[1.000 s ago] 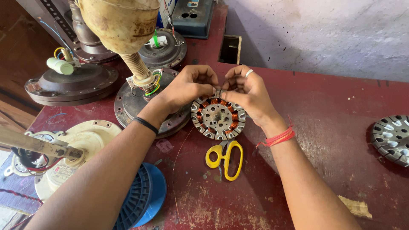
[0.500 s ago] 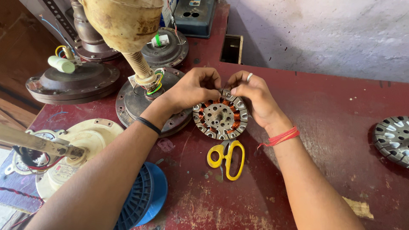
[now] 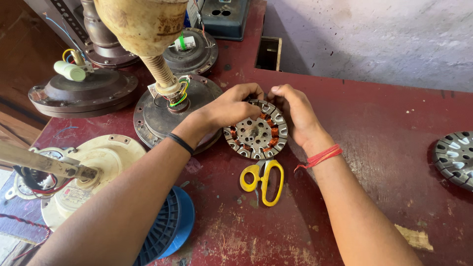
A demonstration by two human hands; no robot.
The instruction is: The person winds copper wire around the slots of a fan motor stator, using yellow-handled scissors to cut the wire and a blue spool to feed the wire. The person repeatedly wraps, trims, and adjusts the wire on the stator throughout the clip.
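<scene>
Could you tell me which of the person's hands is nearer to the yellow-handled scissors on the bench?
Right, narrowly. The right hand grips the stator at its upper right edge, its wrist passing just right of the scissors. The left hand holds the upper left edge, slightly farther off.

This is a small repair workshop for ceiling fans. A worn, scratched dark-red workbench (image 3: pixel 374 162) set against a rough whitewashed wall (image 3: pixel 374 39) is crowded with dismantled fan parts: dark round metal motor housings (image 3: pixel 84 93) with loose coloured wires, a cream-coloured fan body (image 3: pixel 93 162), and a round steel stator wound with copper coils (image 3: pixel 256 133). Yellow-handled scissors (image 3: pixel 263 180) and a blue plastic wire spool (image 3: pixel 170 226) lie among them.
</scene>
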